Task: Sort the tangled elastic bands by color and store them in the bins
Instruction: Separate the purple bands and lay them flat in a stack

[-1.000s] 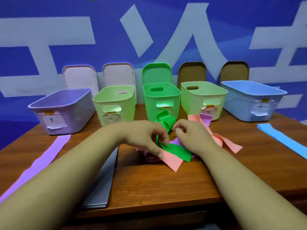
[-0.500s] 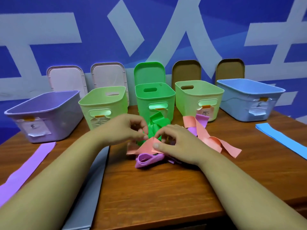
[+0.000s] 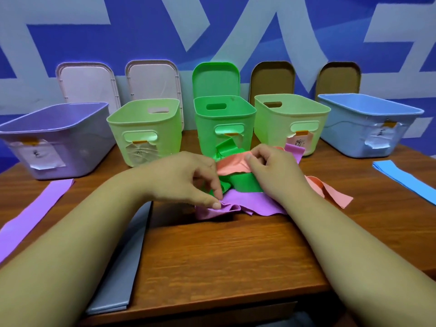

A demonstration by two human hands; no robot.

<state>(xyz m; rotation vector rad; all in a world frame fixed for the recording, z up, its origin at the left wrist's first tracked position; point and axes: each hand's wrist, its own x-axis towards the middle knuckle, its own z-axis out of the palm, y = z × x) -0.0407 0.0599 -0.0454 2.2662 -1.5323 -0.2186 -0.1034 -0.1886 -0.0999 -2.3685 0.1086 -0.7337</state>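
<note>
Head view puts the job well short of finished, as I judge it. Three bands lie flat and apart on the tabletop (image 3: 224, 256): a loose purple strip (image 3: 35, 208) at the left, a grey strip (image 3: 127, 267) beside the left forearm, and a blue strip (image 3: 405, 178) at the far right. None of them is in a bin. Five open bins stand in a row at the back: a purple bin (image 3: 54, 147), a pale green bin (image 3: 144, 128), a green bin (image 3: 224, 119), a second pale green bin (image 3: 290, 119) and a blue bin (image 3: 368, 123). I can see no band inside any of them, though their floors are mostly hidden.

The tangle (image 3: 236, 185) sits mid-tabletop, just in front of the green bin. A green band (image 3: 245, 185), a salmon band (image 3: 232, 166) and a purple band (image 3: 254, 204) are wound together in it. Those three need working apart, and then all the storing is left.

The left hand (image 3: 184, 178) has its fingers curled, thumb and forefinger pinching a crumpled edge of the purple band at the near side of the tangle. The right hand (image 3: 276, 171) is curled as well, pinching the upper edge of the salmon band and holding it up over the green band. Both hands sit close together, one on each side of the knot.
</note>
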